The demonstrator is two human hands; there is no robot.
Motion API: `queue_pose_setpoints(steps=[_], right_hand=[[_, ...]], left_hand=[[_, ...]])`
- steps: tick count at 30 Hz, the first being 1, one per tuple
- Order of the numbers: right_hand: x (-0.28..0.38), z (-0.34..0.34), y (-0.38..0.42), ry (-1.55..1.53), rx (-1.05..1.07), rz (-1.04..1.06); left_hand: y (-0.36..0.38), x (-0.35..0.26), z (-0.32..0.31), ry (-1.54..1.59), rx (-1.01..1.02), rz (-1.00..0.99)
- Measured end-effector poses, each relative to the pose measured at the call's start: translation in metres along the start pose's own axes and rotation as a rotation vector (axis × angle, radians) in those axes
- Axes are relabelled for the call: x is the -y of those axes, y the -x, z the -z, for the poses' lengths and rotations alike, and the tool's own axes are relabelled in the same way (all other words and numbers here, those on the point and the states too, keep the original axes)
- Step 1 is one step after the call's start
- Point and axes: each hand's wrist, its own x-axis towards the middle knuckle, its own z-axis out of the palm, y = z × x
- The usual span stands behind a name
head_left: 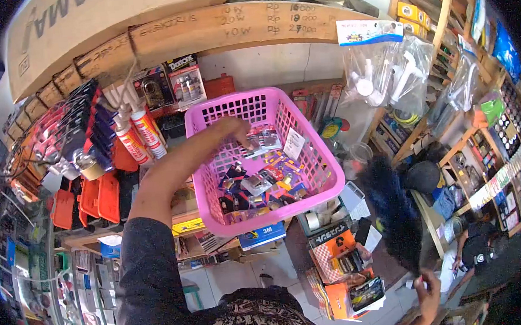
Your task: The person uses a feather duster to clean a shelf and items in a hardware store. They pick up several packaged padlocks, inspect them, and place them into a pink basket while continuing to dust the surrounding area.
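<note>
A pink plastic basket (328, 185) stands in front of me with small packaged goods (262, 183) heaped in it. My left hand (233, 130) reaches over its left rim, fingers curled down onto a blister pack (265, 139) near the back; the fingertips are partly hidden. A white tag (294, 143) rests against the basket's right inner wall. Low at the right, my right hand (428, 292) is closed around the handle end of a dark feather duster (395, 213). The duster's feathers point up and away from me, to the right of the basket.
Sealant tubes (131, 140) and orange cases (98, 198) crowd the left. Plastic bags of white fittings (376, 82) hang at the back right. Boxed goods (343, 265) lie below the basket. Another person (478, 250) is at the lower right, near shelves (484, 171).
</note>
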Motion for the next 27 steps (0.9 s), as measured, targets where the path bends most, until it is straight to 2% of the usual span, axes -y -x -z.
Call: queue_pose_setpoints(steps=[1, 3, 4, 5, 6, 8, 9, 10, 13, 16, 17, 18, 19, 20, 21, 23, 24, 27], right_hand=[[-0.006, 0.000, 0.000, -0.005, 0.004, -0.008], [0.009, -0.004, -0.001, -0.210, 0.089, -0.388], [0.001, -0.008, -0.004, -0.212, 0.095, -0.391], [-0.013, -0.015, -0.007, -0.292, 0.105, -0.285], [-0.030, -0.023, -0.011, -0.371, 0.115, -0.176], [-0.056, -0.033, -0.018, -0.366, 0.058, -0.140], [-0.057, -0.038, -0.021, -0.291, 0.048, -0.142], [-0.053, -0.042, -0.023, -0.217, 0.037, -0.146], [-0.045, -0.051, -0.029, -0.257, 0.078, -0.148], [-0.059, -0.060, -0.032, -0.262, 0.087, -0.187], [-0.066, -0.064, -0.032, -0.265, 0.059, -0.226], [-0.073, -0.066, -0.032, -0.265, 0.056, -0.225], [-0.079, -0.067, -0.034, -0.238, 0.077, -0.141], [-0.074, -0.067, -0.035, -0.210, 0.095, -0.058], [-0.069, -0.066, -0.032, -0.209, 0.086, -0.057], [-0.054, -0.067, -0.026, -0.334, 0.081, -0.244], [-0.052, -0.068, -0.025, -0.337, 0.071, -0.245], [-0.048, -0.071, -0.023, -0.355, 0.037, -0.245]], left_hand=[[-0.006, 0.004, 0.003, 0.009, 0.052, -0.025], [-0.014, -0.006, 0.017, 0.085, 0.075, -0.030], [-0.015, -0.010, 0.020, 0.167, 0.086, -0.034], [-0.022, -0.004, 0.011, 0.250, -0.110, -0.076], [-0.029, -0.006, 0.006, 0.252, -0.109, -0.069], [-0.048, -0.011, 0.001, 0.152, -0.185, -0.146], [-0.069, -0.005, -0.010, 0.012, -0.343, -0.239], [-0.069, -0.010, -0.007, 0.006, -0.345, -0.237], [-0.056, -0.032, -0.002, -0.127, -0.178, -0.167], [-0.071, -0.022, -0.014, -0.063, -0.269, -0.161], [-0.064, -0.026, -0.010, -0.064, -0.267, -0.162], [-0.055, -0.033, -0.001, -0.016, -0.177, -0.062], [-0.046, -0.041, 0.007, 0.031, -0.090, 0.035], [-0.045, -0.042, 0.009, 0.028, -0.097, 0.030], [-0.044, -0.044, 0.007, -0.028, -0.183, 0.026], [-0.040, -0.046, 0.002, -0.081, -0.374, 0.033], [-0.040, -0.046, 0.001, -0.087, -0.378, 0.026], [-0.023, -0.055, -0.001, -0.146, -0.569, 0.062]])
